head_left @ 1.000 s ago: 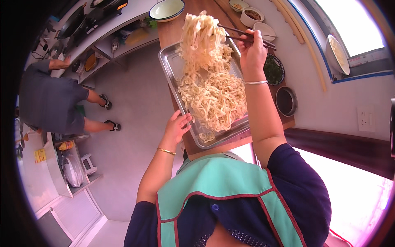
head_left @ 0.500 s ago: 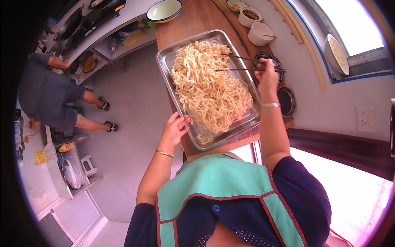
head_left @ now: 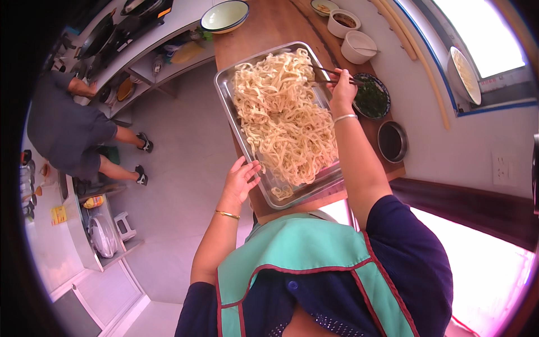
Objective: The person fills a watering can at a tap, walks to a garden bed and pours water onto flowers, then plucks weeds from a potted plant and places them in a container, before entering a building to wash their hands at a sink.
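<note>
tray [head_left: 224, 92]: shiny metal | counter [head_left: 275, 25]: smooth wood | noodles [head_left: 283, 121]: matt, pale | chopsticks [head_left: 325, 76]: dark wood

The right hand [head_left: 342, 92] is gripping dark chopsticks [head_left: 328, 76], their tips resting on the pale noodles [head_left: 283, 121] piled in the metal tray [head_left: 224, 92]. The left hand [head_left: 240, 182] is steadying the tray's near edge on the wooden counter [head_left: 275, 25], while a bowl of greens [head_left: 371, 100] is sitting just beyond the right hand.
</note>
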Action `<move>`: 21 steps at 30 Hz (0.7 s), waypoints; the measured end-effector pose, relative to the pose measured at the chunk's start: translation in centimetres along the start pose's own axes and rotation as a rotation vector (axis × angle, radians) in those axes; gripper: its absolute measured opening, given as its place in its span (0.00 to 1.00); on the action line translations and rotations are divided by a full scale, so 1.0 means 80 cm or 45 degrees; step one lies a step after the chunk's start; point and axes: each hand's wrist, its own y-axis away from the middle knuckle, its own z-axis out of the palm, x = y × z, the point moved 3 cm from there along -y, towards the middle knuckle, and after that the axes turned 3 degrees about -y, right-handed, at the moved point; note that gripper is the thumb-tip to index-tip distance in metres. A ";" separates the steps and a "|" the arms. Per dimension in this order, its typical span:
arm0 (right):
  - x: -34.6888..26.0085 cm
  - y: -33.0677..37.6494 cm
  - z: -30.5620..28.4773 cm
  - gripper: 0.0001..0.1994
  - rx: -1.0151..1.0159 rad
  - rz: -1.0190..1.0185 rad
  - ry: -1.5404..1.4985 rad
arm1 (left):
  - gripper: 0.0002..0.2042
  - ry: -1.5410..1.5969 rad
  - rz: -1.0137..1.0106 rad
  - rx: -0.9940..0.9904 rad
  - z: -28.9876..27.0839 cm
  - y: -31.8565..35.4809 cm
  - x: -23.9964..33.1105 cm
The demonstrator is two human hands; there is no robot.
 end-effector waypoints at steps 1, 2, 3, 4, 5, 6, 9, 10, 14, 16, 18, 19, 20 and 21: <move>-0.011 -0.001 -0.018 0.15 0.017 -0.009 -0.001 | 0.31 -0.016 0.006 -0.008 0.002 -0.001 0.000; -0.037 0.007 -0.026 0.15 -0.005 -0.174 0.173 | 0.31 -0.022 0.016 -0.015 0.003 -0.001 0.003; -0.065 0.017 -0.035 0.14 -0.023 -0.340 0.352 | 0.32 -0.003 0.020 -0.031 0.004 0.002 0.004; -0.089 0.033 -0.048 0.14 -0.033 -0.371 0.340 | 0.32 0.025 0.012 -0.035 0.002 0.006 0.000; -0.111 0.051 -0.060 0.14 -0.047 -0.406 0.329 | 0.32 0.035 0.008 -0.033 0.000 0.007 -0.003; -0.122 0.066 -0.073 0.12 -0.075 -0.444 0.360 | 0.32 0.031 0.010 -0.013 0.000 0.008 -0.002; -0.064 0.080 -0.059 0.12 -0.108 -0.268 0.341 | 0.32 0.026 0.012 -0.013 0.000 0.007 -0.004; -0.022 0.073 -0.054 0.11 -0.118 -0.120 0.264 | 0.32 0.012 0.015 -0.030 0.002 0.006 -0.001; -0.004 0.057 -0.013 0.10 -0.362 -0.184 0.357 | 0.31 -0.024 -0.016 -0.022 0.008 0.004 0.002; -0.100 0.106 -0.002 0.09 -0.380 -0.367 0.577 | 0.31 -0.018 0.003 -0.002 -0.002 0.005 0.003; -0.161 0.132 -0.041 0.09 -0.323 -0.281 0.567 | 0.30 -0.048 0.013 -0.026 -0.007 0.003 -0.001; -0.171 0.133 -0.075 0.10 -0.333 -0.312 0.537 | 0.30 -0.066 0.008 -0.053 -0.007 -0.002 0.001; -0.182 0.144 -0.100 0.11 -0.346 -0.326 0.585 | 0.31 -0.074 0.011 -0.066 -0.009 -0.008 0.004; -0.183 0.160 -0.121 0.11 -0.291 -0.294 0.615 | 0.31 -0.076 0.013 -0.072 -0.005 -0.009 0.010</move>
